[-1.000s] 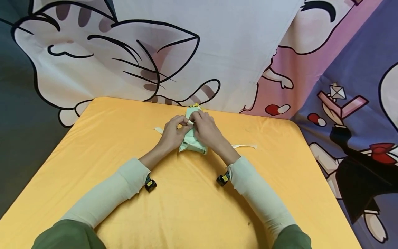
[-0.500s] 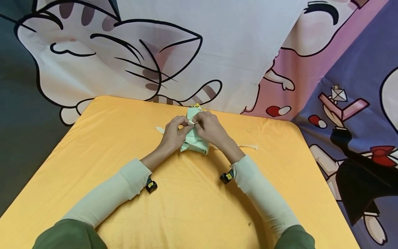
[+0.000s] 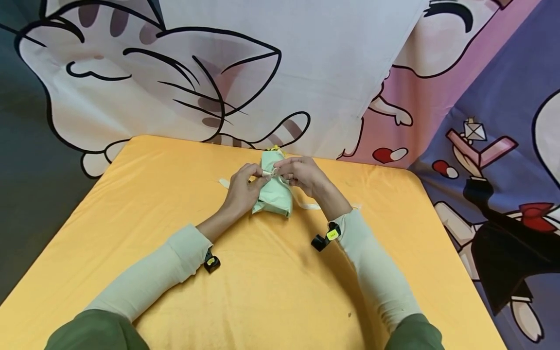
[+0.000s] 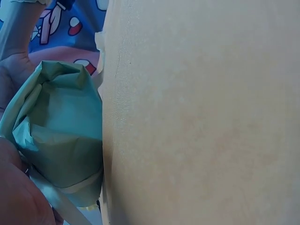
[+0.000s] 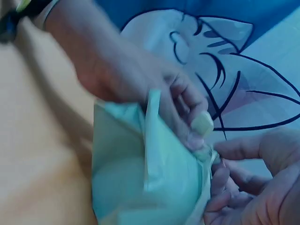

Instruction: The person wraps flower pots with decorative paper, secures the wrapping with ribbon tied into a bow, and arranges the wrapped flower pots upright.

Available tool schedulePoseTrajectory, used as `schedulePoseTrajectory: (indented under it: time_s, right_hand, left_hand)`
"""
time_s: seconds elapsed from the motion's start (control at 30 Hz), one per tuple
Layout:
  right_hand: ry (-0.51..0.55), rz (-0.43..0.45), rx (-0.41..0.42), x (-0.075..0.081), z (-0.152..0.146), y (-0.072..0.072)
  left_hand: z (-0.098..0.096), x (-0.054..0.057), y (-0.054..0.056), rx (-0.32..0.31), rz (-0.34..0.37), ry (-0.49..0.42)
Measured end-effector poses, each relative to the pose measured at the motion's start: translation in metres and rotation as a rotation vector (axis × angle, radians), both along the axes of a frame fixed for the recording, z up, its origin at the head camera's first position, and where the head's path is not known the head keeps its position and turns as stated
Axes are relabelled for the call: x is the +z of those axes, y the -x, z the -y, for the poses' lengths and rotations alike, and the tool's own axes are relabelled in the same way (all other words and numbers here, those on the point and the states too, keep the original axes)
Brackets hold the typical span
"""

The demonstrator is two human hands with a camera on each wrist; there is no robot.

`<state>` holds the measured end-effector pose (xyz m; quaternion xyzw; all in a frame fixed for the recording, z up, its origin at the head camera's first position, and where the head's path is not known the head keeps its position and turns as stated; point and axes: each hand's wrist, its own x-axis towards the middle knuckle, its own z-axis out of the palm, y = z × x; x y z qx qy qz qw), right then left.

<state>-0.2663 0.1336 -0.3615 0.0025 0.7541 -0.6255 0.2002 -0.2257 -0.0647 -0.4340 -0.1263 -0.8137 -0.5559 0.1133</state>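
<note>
A mint-green paper-wrapped package lies near the far side of the table, small yellow flowers showing at its far end. White ribbon goes around its middle, with a tail out to each side. My left hand pinches a loop of the ribbon over the package; the pale loop stands out in the right wrist view. Opposite it, my right hand pinches ribbon close to the knot with thumb and fingertips. Folded paper fills the left of the left wrist view, beside my left fingers.
A yellow cloth covers the table. Cartoon-printed curtains hang right behind the far edge and along the right. The left ribbon tail lies on the cloth. Each wrist wears a small black camera.
My right hand has drawn a little right and turned, uncovering the knot and more of the right ribbon tail. My left hand keeps its pinch in nearly the same place.
</note>
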Motion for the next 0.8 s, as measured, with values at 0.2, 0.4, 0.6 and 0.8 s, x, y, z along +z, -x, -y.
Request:
schedulePoseTrajectory:
  time_s: [0.2,0.4,0.6,0.8]
  right_hand:
    - [0.039,0.053,-0.093,0.000,0.006,0.001]
    - [0.027,-0.081,-0.058,0.000,0.007,0.001]
    - [-0.080,-0.237,0.102,0.007,0.001,0.004]
    - [-0.207,-0.212,0.327,0.014,-0.010,0.011]
  left_hand:
    - [0.001,-0.001,-0.001,0.027,0.005,-0.020]
    - [0.000,-0.001,-0.001,0.018,-0.001,-0.018]
    - [0.000,-0.001,-0.001,0.012,-0.015,-0.004]
    - [0.001,-0.001,0.000,0.012,0.003,-0.016]
